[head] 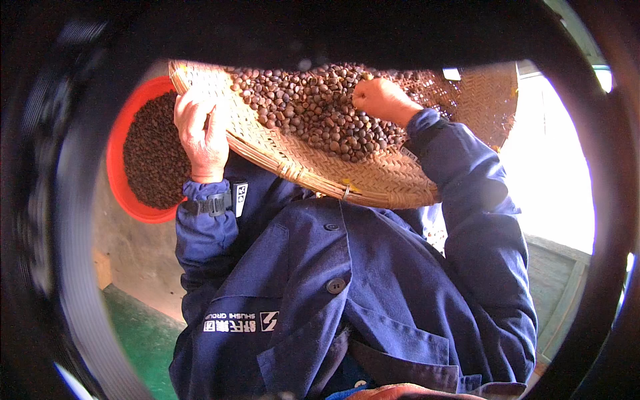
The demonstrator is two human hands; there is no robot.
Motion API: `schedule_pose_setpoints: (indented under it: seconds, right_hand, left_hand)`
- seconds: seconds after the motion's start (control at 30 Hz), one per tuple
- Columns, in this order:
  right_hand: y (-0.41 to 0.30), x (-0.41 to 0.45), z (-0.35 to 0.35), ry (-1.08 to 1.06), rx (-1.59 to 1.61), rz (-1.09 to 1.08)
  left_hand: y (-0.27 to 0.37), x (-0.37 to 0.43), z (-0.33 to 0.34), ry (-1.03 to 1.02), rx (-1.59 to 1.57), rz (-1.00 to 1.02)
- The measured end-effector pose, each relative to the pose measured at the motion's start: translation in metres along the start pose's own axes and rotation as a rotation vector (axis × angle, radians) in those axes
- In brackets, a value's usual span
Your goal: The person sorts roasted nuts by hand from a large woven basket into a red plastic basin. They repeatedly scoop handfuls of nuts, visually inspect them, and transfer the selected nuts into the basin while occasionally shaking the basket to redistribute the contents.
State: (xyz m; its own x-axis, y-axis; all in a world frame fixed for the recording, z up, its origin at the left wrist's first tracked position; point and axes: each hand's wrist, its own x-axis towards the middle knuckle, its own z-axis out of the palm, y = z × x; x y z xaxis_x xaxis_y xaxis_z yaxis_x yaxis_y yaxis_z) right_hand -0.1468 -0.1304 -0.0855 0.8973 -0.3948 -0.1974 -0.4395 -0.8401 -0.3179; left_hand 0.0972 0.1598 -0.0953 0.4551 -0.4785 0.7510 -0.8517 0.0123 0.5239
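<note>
A round woven bamboo tray lies across my lap with a broad layer of round brown nuts or seeds on it. My left hand grips the tray's bound rim at the left, thumb on the near side. Over the nuts, towards the tray's right half, my right hand is curled with its fingertips bent inward. Something small and yellowish shows at its fingers, too small to name; whether the hand holds a nut I cannot tell. The far edge of the tray is hidden by the dark rim of the view.
Left of the tray stands a red plastic basin filled with small dark brown pieces. Beneath it is a bare brownish floor, with a green surface at the lower left. Bright light falls in from the right, above a greyish-green panel.
</note>
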Motion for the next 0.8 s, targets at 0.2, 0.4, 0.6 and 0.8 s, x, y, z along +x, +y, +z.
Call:
schedule_pose_setpoints:
  seconds: [0.2,0.4,0.6,0.8]
  right_hand:
    - [-0.005,-0.070,-0.119,-0.008,0.592,0.116]
    - [0.018,-0.211,-0.161,-0.276,0.451,0.389]
    - [0.007,-0.263,-0.142,-0.351,0.276,0.452]
    - [0.011,-0.158,-0.119,-0.249,0.328,0.129]
  left_hand:
    - [0.002,0.001,-0.001,-0.011,0.017,0.010]
    - [0.006,0.002,-0.003,-0.032,-0.008,-0.012]
    - [0.009,0.001,0.000,-0.030,-0.009,-0.041]
    - [0.010,0.001,0.000,-0.032,0.008,-0.075]
